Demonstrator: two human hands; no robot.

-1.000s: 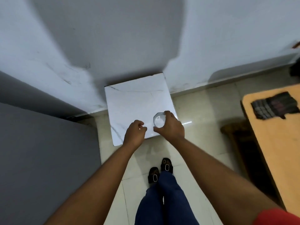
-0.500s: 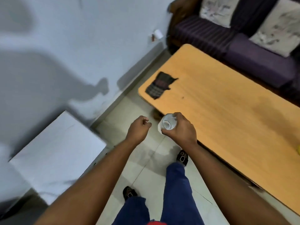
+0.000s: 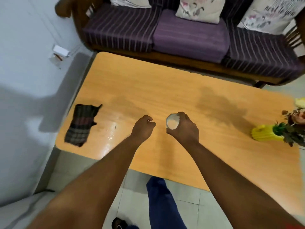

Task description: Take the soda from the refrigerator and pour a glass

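**Glass held over the table, right hand**

The glass (image 3: pixel 172 123) is sitting upright in the right hand (image 3: pixel 184 129), with its round mouth facing the camera. The fingers are wrapping fully around its side wall, and the thumb is closing on the near side, so the grip is firm and complete. The glass appears to be clear and empty, though blur makes this hard to confirm. It is being held above the middle of the wooden table (image 3: pixel 165 90); whether its base is touching the surface cannot be told from this angle.

The left hand (image 3: pixel 143 128) is hanging just beside the glass, curled into a loose fist with nothing in it.

1 folded plaid cloth (image 3: pixel 81 124) is lying near the table's left end. 1 yellow vase (image 3: pixel 265 133) with flowers is lying on its side at the right end. Beyond the table's far edge, a purple striped sofa (image 3: pixel 189 35) is carrying patterned cushions (image 3: pixel 199 9). A pale wall (image 3: pixel 24 47) is bordering the left side, and tiled floor (image 3: pixel 186 205) is showing below the near table edge.
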